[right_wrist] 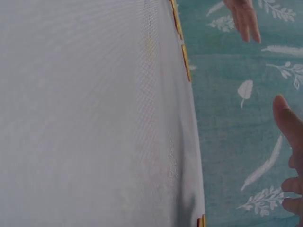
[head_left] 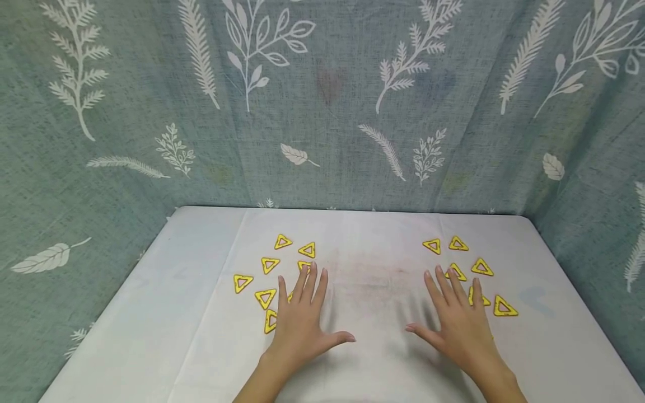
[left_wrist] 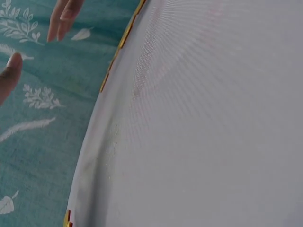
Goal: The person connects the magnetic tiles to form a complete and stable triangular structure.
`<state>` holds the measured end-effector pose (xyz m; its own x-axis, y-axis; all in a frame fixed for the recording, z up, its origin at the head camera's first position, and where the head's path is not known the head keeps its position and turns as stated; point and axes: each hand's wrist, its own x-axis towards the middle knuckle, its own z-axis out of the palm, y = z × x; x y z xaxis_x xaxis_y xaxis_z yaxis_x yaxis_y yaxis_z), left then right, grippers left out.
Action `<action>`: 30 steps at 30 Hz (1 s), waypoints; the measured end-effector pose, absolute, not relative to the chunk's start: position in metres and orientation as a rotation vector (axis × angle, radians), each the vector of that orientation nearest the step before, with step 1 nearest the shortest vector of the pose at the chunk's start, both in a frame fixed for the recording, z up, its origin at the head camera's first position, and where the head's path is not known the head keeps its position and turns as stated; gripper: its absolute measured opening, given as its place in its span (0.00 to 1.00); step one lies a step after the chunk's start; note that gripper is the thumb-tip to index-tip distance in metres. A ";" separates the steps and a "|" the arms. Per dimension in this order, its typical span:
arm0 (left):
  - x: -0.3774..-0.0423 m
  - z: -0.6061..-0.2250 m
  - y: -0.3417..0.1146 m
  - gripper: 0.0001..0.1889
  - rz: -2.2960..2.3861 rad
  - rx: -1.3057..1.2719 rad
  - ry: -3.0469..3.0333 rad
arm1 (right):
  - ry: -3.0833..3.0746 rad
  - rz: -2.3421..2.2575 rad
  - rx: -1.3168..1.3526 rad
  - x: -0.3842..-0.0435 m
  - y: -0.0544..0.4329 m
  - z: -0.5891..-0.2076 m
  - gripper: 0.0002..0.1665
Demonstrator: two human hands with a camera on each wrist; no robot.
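Observation:
Over the left part of the white table my left hand [head_left: 297, 324] is spread, fingers straight and thumb pointing inward, holding nothing. Several yellow triangles [head_left: 265, 298] with open centres lie around and partly beneath it. My right hand [head_left: 462, 327] is spread the same way on the right side, with nothing in its grasp. Another group of yellow triangles [head_left: 505, 306] lies about it, some partly hidden by its fingers. Both hands cast shadows on the cloth. In the right wrist view the thumb [right_wrist: 286, 118] stands out straight, and triangles show edge-on along the table.
A white cloth covers the table [head_left: 368, 358], with faint reddish stains in the middle between the two groups. A grey-green curtain [head_left: 332, 112] with white leaf prints hangs behind the table and along both sides.

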<state>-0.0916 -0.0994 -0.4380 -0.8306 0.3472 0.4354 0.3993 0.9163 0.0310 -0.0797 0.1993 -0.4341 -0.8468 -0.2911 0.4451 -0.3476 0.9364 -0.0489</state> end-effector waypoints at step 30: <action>-0.068 -0.444 -0.154 0.59 -0.732 -0.557 -2.375 | -2.569 0.711 0.486 -0.054 0.248 -0.434 0.60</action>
<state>-0.0680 -0.1543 -0.4439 -0.7408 0.2119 0.6375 0.5340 0.7615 0.3674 -0.0541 0.2483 -0.4343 -0.8469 -0.2144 0.4867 -0.4341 0.8073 -0.3998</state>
